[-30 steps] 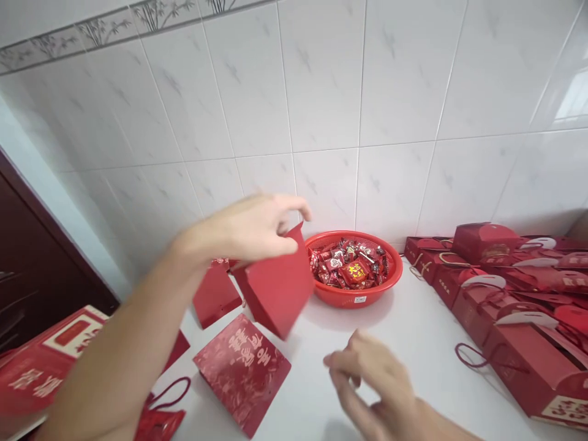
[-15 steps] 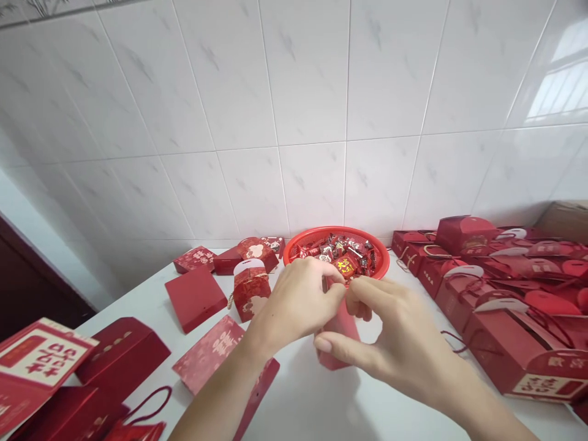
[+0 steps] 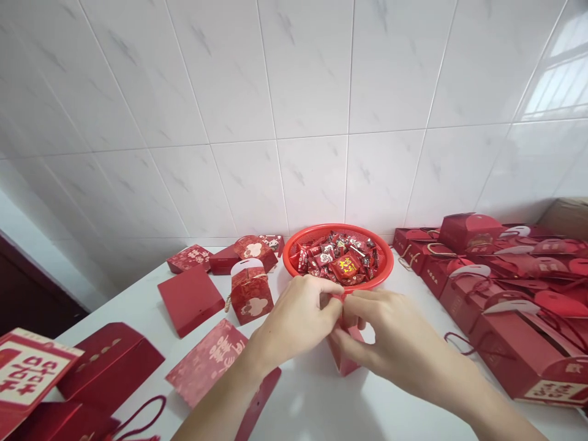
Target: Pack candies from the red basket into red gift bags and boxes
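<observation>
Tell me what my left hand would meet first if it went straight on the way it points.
Most likely your right hand, facing it across the top of the small box; depth there is unclear.

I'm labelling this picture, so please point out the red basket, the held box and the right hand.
Red basket [image 3: 388, 260], head view: right side of its rim.
Held box [image 3: 343, 358], head view: visible lower wall.
Right hand [image 3: 390, 324], head view: back of the hand.

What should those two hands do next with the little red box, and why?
Perhaps ease the top of the red box into shape: the left hand and right hand both have fingers at its upper end, though they hide whether it is open.
</observation>
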{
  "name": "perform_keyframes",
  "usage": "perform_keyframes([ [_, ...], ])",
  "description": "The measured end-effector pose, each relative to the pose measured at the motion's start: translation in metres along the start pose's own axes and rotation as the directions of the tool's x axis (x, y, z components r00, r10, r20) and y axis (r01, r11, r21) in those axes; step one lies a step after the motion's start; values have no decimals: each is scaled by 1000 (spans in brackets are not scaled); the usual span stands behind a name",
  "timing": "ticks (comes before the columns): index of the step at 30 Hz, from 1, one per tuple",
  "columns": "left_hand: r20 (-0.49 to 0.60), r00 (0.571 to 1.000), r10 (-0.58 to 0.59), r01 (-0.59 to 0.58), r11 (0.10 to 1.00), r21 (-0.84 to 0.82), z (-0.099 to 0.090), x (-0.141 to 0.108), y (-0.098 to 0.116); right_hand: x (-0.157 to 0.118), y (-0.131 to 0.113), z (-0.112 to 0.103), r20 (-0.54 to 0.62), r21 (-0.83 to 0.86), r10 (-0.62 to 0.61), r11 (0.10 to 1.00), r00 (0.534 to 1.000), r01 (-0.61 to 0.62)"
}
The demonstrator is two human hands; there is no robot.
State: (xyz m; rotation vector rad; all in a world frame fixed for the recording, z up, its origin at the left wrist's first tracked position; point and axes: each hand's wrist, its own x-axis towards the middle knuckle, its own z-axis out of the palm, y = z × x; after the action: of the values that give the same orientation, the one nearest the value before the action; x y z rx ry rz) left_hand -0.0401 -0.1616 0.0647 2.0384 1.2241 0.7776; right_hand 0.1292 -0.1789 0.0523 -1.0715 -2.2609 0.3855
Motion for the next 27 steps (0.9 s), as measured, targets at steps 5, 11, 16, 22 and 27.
perform_keyframes([
  [5,-52,998,43,-42,999,26,-4,0,-3,0,10,-9,29,28,-19,999,999,18],
  [11,-148,983,106,-89,990,112,-10,0,-9,1,23,-20,97,-117,91,990,991,-79],
  [16,-162,981,110,-88,987,135,-13,6,-17,8,40,-23,128,-80,147,987,981,-138],
  [22,26,989,144,-145,988,61,-17,18,-32,20,54,-17,95,-20,109,994,989,-108],
  [27,77,992,97,-100,994,41,-20,23,-37,29,59,-14,38,85,42,995,998,-45],
])
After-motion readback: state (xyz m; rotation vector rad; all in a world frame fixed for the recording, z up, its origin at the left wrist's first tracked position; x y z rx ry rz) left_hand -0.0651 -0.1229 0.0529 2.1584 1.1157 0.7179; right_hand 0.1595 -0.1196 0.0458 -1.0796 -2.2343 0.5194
